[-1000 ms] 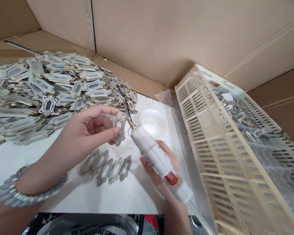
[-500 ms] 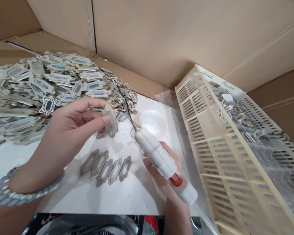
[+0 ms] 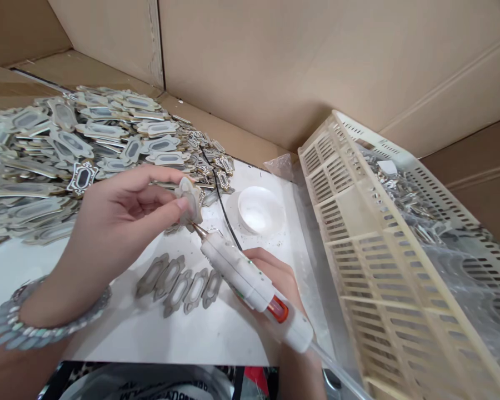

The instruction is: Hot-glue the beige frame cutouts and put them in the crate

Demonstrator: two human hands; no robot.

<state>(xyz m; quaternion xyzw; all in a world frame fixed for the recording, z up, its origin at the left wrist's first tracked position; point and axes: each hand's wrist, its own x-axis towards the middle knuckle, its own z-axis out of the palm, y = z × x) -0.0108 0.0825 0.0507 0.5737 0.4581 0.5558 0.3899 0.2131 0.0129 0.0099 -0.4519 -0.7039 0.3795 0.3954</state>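
Between the two hands, a small ornate plate (image 3: 190,201) is pinched upright in the thumb and fingers of the left hand (image 3: 120,214), held above the bench (image 3: 108,333). The right hand (image 3: 275,280) is wrapped around a white glue gun (image 3: 250,280) with an orange trigger, its metal nozzle touching the lower edge of the plate. A clear glue stick pokes out of the gun's back end, past the right wrist. Just below the left hand, a row of five similar plates (image 3: 178,283) lies face down on the white sheet, side by side. Beyond the left hand sits a big heap of plates (image 3: 66,144), spreading toward the cardboard wall. A little white dish (image 3: 261,210) stands just beyond the right hand. Further to the right of that hand leans a cream slatted plastic basket (image 3: 358,244) lined with clear film. A beaded bracelet (image 3: 29,328) circles the left wrist.
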